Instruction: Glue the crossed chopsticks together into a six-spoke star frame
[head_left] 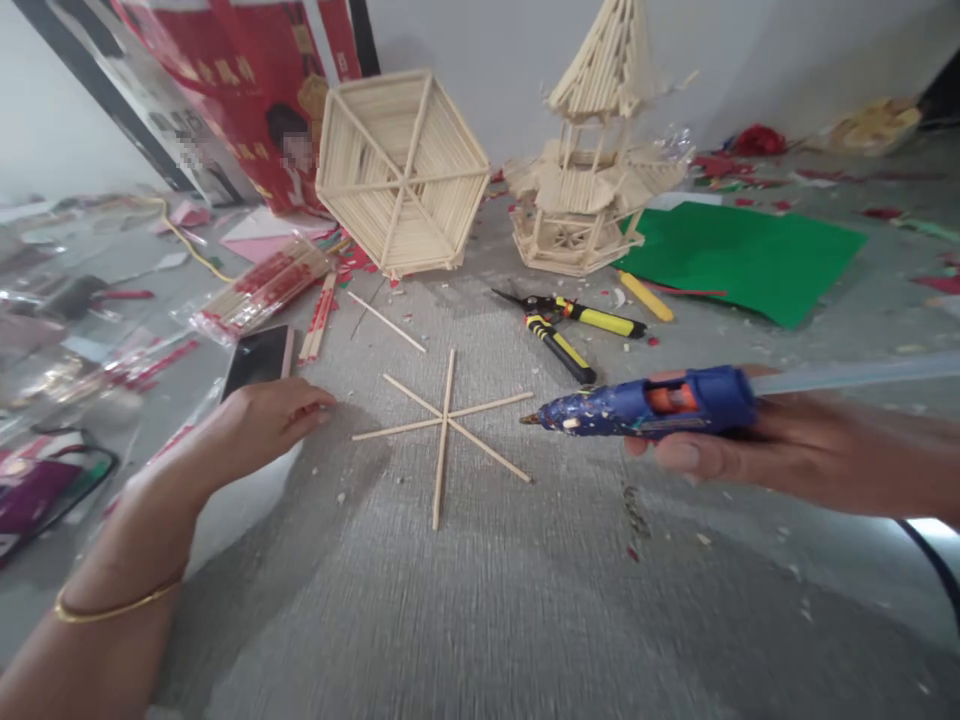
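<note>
My right fingers (686,456) grip the glue gun (637,405) by its body, behind the nozzle (529,419), probably to keep skin off a hot tip. It points toward the star (445,418) of sticks, which lies flat on the surface (480,600), likely so its spokes sit level. My left fingers (304,401), loosely bent and empty, are near the phone (255,362).

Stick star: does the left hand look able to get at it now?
Likely yes: the left hand is close beside the stick star, with nothing visible between them; the right hand holds the glue gun opposite.
</note>
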